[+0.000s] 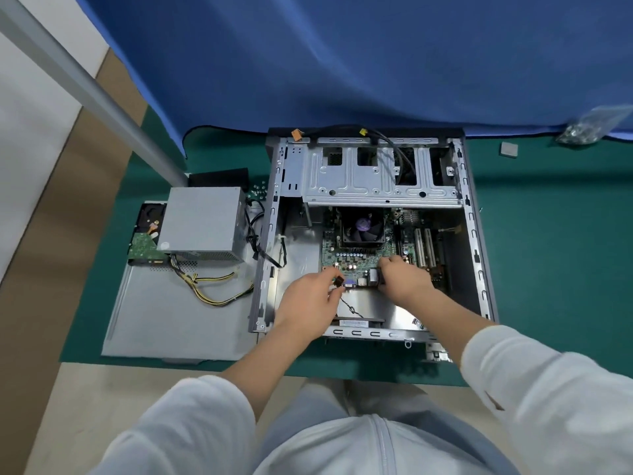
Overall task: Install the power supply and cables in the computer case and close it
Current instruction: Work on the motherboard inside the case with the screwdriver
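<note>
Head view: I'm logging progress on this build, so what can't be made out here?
- Head view: whether the small black connector pinched by the left hand is plugged in; too small.
- What the right hand grips; its fingers cover it.
- Label text on the computer case; blurred.
- Contents of the clear bag; edge cuts it.

Power supply [202,224] on side panel [164,320], left of open case [373,234]; screws, probably, [257,193] behind.

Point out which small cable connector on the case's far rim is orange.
The orange connector, near the computer case's far-left corner. The other, the yellow connector, sits further right along that rim.
</note>
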